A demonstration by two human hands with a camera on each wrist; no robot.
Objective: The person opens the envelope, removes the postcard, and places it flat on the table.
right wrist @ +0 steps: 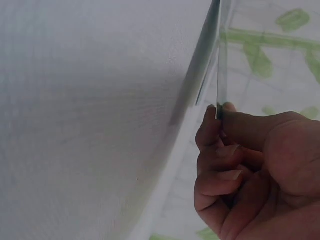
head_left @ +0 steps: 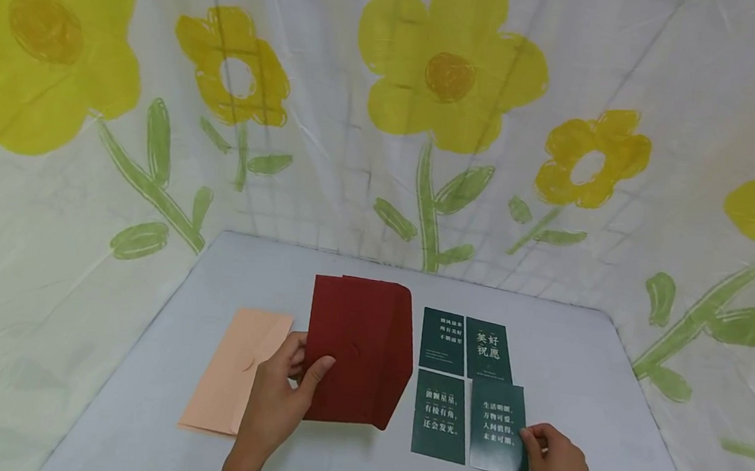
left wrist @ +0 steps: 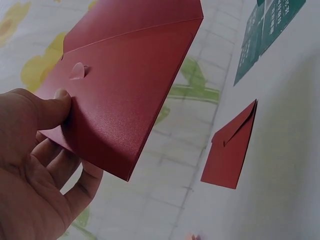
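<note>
My left hand (head_left: 280, 400) grips a dark red envelope (head_left: 355, 355) by its left edge, thumb on the front and fingers behind. Its flap stands unfolded toward the right in the head view, and a small tab slot shows in the left wrist view. With thumb and fingertips, my right hand (head_left: 560, 465) pinches the right edge of a dark green card (head_left: 498, 429) printed with white characters. The right wrist view shows this card edge-on, raised off the table at the pinched side.
Three more green cards lie beside it: one at front left (head_left: 440, 416), one at back left (head_left: 444, 340) and one at back right (head_left: 488, 348). A peach envelope (head_left: 234, 373) rests at the table's left. Another red envelope (left wrist: 225, 155) lies behind the held one. Flowered curtains (head_left: 315, 169) surround the table.
</note>
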